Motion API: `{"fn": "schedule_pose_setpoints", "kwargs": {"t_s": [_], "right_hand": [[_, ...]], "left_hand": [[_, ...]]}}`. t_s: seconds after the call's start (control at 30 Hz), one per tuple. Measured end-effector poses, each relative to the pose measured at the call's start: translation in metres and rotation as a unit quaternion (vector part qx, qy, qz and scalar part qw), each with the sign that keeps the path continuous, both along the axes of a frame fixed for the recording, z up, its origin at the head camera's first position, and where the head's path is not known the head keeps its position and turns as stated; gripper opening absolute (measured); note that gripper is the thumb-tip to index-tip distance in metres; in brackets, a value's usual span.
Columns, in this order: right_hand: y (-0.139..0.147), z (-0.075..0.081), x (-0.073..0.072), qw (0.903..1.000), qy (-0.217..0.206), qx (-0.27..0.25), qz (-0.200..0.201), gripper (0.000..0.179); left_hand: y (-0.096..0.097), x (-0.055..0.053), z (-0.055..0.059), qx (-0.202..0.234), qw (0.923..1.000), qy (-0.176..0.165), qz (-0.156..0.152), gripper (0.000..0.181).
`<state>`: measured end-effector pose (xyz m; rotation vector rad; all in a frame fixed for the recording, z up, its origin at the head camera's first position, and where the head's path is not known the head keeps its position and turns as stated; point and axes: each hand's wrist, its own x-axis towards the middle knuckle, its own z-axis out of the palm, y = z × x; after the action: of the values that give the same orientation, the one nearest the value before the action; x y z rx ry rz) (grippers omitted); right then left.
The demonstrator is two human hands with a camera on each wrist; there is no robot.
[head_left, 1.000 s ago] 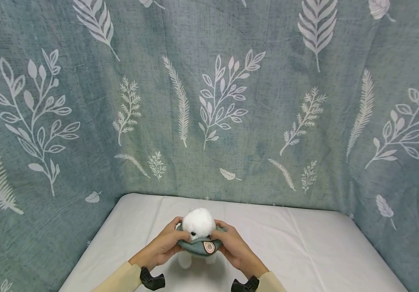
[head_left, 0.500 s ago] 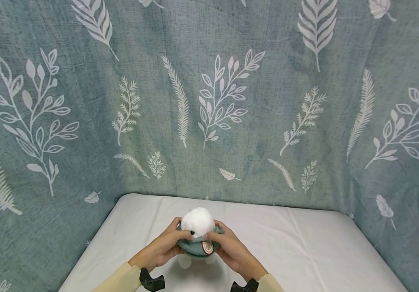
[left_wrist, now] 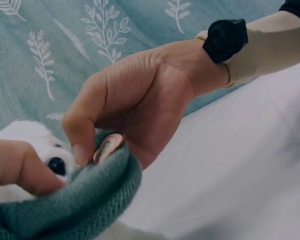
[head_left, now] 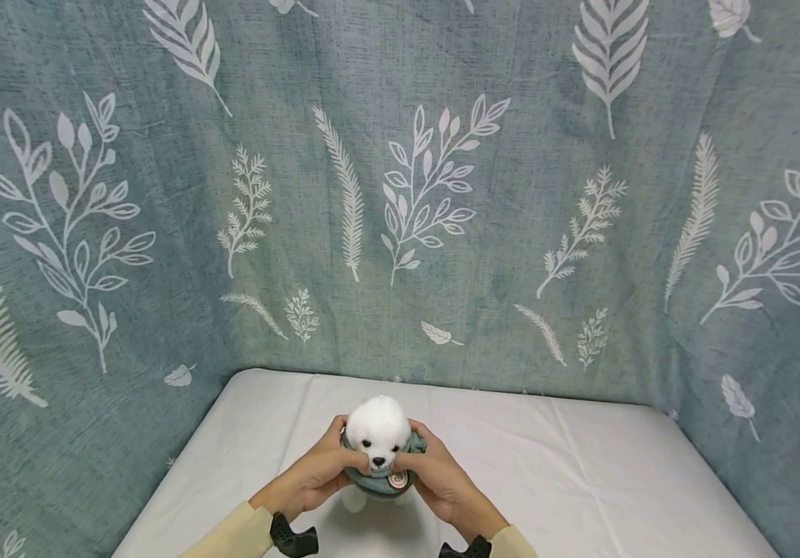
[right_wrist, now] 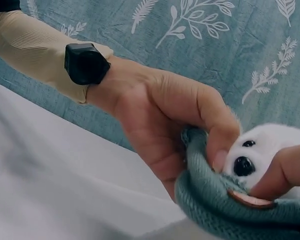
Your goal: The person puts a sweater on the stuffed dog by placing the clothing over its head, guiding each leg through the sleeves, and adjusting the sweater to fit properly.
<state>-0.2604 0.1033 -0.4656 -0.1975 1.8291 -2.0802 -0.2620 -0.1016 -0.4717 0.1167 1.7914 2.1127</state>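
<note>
A white plush dog (head_left: 377, 418) stands on the white surface, facing me, its dark eyes and black nose showing. Round its neck, just under the muzzle, sits a teal knitted garment (head_left: 372, 487) with a pinkish patch (head_left: 398, 480) on its front. My left hand (head_left: 323, 469) pinches the knit's upper edge on the left of the muzzle. On the other side my right hand (head_left: 439, 474) pinches the same edge, its thumb close to the patch. In the right wrist view the rolled knit (right_wrist: 212, 192) lies under both thumbs. Most fingers are hidden behind the toy and knit.
A white cloth-covered table (head_left: 546, 480) spreads round the toy. Blue-green curtains (head_left: 344, 194) with white leaf prints hang behind and at both sides. Each wrist carries a black device (left_wrist: 225, 40) over a beige sleeve (left_wrist: 270, 50).
The knit's upper edge has come down from the dog's face to below its muzzle, baring the nose and both eyes. Both thumbs have moved slightly down with it.
</note>
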Motion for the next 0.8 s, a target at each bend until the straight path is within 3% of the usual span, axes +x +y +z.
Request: {"fn": "schedule_pose_setpoints", "kwargs": {"t_s": [0.4, 0.6, 0.8], "right_hand": [[0.009, -0.002, -0.004, 0.9999, -0.006, -0.015, 0.005, 0.073], [0.01, -0.006, -0.006, 0.9998, 0.006, -0.018, 0.003, 0.074], [0.009, -0.013, -0.006, 0.9997, 0.012, -0.023, -0.004, 0.076]], "left_hand": [[-0.002, -0.003, -0.005, 0.036, 0.9992, -0.019, 0.006, 0.064], [-0.004, -0.003, -0.007, 0.026, 0.9993, -0.017, 0.021, 0.055], [-0.003, -0.003, -0.009, 0.019, 0.9995, -0.005, 0.023, 0.059]]}}
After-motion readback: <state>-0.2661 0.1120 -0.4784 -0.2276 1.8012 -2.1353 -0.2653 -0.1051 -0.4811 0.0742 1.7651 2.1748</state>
